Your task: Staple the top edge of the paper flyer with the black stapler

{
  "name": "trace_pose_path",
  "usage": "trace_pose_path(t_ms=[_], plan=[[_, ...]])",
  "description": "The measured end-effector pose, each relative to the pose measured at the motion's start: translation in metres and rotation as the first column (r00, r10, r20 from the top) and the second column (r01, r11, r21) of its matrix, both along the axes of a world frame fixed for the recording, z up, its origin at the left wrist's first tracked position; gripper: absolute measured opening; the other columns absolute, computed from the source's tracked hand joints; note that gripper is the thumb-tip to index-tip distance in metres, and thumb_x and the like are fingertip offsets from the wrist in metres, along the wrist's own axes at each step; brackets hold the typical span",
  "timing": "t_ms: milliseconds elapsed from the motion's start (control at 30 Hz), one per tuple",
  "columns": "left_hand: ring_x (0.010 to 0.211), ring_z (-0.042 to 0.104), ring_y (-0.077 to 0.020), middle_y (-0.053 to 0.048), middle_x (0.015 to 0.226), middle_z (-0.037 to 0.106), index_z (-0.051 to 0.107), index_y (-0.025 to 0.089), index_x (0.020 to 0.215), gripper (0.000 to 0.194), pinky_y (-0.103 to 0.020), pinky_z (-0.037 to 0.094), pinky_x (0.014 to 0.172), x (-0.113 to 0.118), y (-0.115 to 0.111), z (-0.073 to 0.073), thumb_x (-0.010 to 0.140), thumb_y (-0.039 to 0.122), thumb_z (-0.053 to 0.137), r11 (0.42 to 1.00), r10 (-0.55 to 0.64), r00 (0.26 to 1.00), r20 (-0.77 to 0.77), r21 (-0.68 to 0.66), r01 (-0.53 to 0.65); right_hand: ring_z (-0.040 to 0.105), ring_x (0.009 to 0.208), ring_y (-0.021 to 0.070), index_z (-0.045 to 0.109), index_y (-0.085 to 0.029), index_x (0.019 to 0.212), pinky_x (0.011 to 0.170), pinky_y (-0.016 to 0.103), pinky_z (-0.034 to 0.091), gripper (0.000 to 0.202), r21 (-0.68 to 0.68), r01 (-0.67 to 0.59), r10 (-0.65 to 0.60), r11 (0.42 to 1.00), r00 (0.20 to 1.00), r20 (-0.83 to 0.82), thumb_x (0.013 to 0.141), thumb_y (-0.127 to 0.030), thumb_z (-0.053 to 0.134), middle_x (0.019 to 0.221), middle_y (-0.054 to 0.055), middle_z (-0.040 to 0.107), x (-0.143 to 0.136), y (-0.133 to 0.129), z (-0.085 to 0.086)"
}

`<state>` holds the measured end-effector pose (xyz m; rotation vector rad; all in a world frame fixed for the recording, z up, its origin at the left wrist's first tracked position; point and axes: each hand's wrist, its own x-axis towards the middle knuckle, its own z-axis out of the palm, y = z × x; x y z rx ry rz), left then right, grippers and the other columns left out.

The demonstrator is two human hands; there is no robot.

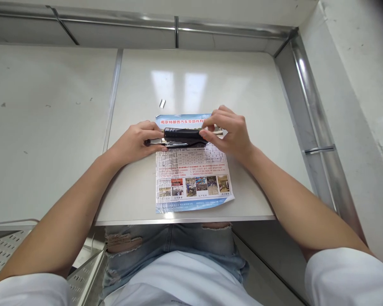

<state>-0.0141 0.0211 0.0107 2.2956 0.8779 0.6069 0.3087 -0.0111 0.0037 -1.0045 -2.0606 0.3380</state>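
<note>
A black stapler (pixel 185 135) is held sideways over a printed flyer (pixel 194 170). My left hand (pixel 140 138) is closed, fingers and thumb gripping the stapler's left end, where a metal part shows. At the right end, my right hand (pixel 228 129) is closed too, thumb and fingertips pinching the stapler. A thin metallic piece sticks out beside those fingers; I cannot tell whether it belongs to the stapler. Many small staple-like marks cover the flyer's left part, and its lower right corner curls up. Behind the flyer lies a short strip of staples (pixel 162 103).
The white table (pixel 130 187) has a metal seam (pixel 113 97) to my left. Metal rails (pixel 140 21) run along the back and the right side, by a wall (pixel 364 85). Bent staples (pixel 0 105) lie scattered at the far left. A perforated rack (pixel 6 250) stands below left.
</note>
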Motion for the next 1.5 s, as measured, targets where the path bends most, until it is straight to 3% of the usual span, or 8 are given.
trace_pose_path(t_ms=[133, 433, 567, 767, 933, 1133, 1300, 1500], plan=[[0.093, 0.072, -0.0258, -0.008, 0.098, 0.078, 0.086, 0.026, 0.095, 0.031, -0.038, 0.059, 0.086, 0.000, -0.001, 0.000, 0.093, 0.057, 0.080, 0.999, 0.000, 1.000, -0.005, 0.036, 0.000, 0.061, 0.104, 0.0309, 0.070, -0.028, 0.120, 0.092, 0.050, 0.054, 0.046, -0.057, -0.087, 0.094, 0.995, 0.987, 0.129, 0.090, -0.060, 0.082, 0.113, 0.010, 0.069, -0.007, 0.001, -0.008], [0.084, 0.070, -0.0216, -0.005, 0.099, 0.079, 0.084, 0.029, 0.098, 0.025, -0.036, 0.057, 0.072, 0.003, -0.011, 0.010, 0.094, 0.054, 0.082, 0.979, 0.179, 0.972, 0.149, 0.073, -0.192, 0.065, 0.115, 0.0320, 0.067, -0.028, 0.123, 0.093, 0.052, 0.058, 0.022, 0.040, -0.088, 0.080, 0.995, 0.983, 0.167, 0.102, -0.036, 0.069, 0.128, 0.012, 0.068, -0.012, -0.010, -0.005], [0.081, 0.069, -0.0181, -0.003, 0.098, 0.077, 0.079, 0.028, 0.104, 0.029, -0.034, 0.058, 0.071, 0.008, -0.012, 0.011, 0.095, 0.055, 0.084, 0.966, 0.254, 0.927, 0.277, -0.121, -0.229, 0.068, 0.126, 0.0308, 0.062, -0.032, 0.141, 0.097, 0.051, 0.062, 0.036, 0.090, -0.102, 0.088, 0.991, 0.985, 0.147, 0.105, -0.036, 0.065, 0.143, 0.012, 0.068, -0.012, -0.015, 0.001], [0.070, 0.072, -0.0167, -0.001, 0.085, 0.074, 0.072, 0.029, 0.107, 0.029, -0.031, 0.061, 0.064, 0.006, -0.002, -0.001, 0.095, 0.051, 0.085, 0.877, 0.278, 0.863, 0.422, -0.477, -0.049, 0.068, 0.130, 0.0338, 0.065, -0.040, 0.141, 0.105, 0.063, 0.062, 0.041, 0.199, -0.123, 0.095, 0.972, 0.985, 0.145, 0.102, -0.040, 0.074, 0.146, 0.007, 0.071, -0.013, -0.014, -0.001], [0.090, 0.081, -0.0240, -0.010, 0.102, 0.081, 0.075, 0.025, 0.116, 0.038, -0.034, 0.069, 0.074, 0.002, 0.000, -0.001, 0.100, 0.059, 0.077, 0.800, 0.233, 0.889, 0.393, -0.598, 0.055, 0.069, 0.129, 0.0330, 0.066, -0.042, 0.139, 0.106, 0.062, 0.065, 0.046, 0.199, -0.156, 0.123, 0.968, 0.978, 0.168, 0.096, -0.043, 0.083, 0.147, 0.004, 0.071, -0.017, -0.017, 0.003], [0.086, 0.081, -0.0252, -0.011, 0.096, 0.080, 0.080, 0.024, 0.115, 0.038, -0.035, 0.072, 0.073, -0.003, 0.004, -0.001, 0.100, 0.058, 0.077, 0.771, 0.229, 0.897, 0.378, -0.632, 0.070, 0.071, 0.127, 0.0312, 0.069, -0.038, 0.134, 0.107, 0.056, 0.066, 0.037, 0.164, -0.151, 0.117, 0.975, 0.973, 0.199, 0.100, -0.046, 0.079, 0.144, 0.004, 0.072, -0.018, -0.020, 0.008], [0.093, 0.081, -0.0257, -0.012, 0.104, 0.081, 0.081, 0.022, 0.116, 0.032, -0.035, 0.073, 0.081, -0.001, 0.004, -0.002, 0.098, 0.049, 0.082, 0.743, 0.254, 0.882, 0.397, -0.664, 0.084, 0.070, 0.126, 0.0337, 0.070, -0.039, 0.134, 0.107, 0.059, 0.063, 0.036, 0.147, -0.042, 0.025, 0.988, 0.993, 0.118, 0.100, -0.045, 0.077, 0.142, 0.004, 0.073, -0.018, -0.021, 0.005], [0.102, 0.080, -0.0237, -0.011, 0.116, 0.080, 0.078, 0.024, 0.116, 0.028, -0.035, 0.071, 0.093, -0.006, 0.008, -0.008, 0.093, 0.039, 0.086, 0.788, 0.394, 0.790, 0.470, -0.615, -0.028, 0.068, 0.130, 0.0372, 0.072, -0.034, 0.129, 0.109, 0.065, 0.054, 0.030, 0.077, 0.245, -0.238, 0.967, 0.968, -0.084, 0.099, -0.029, 0.070, 0.135, 0.006, 0.075, -0.018, -0.021, 0.005]])
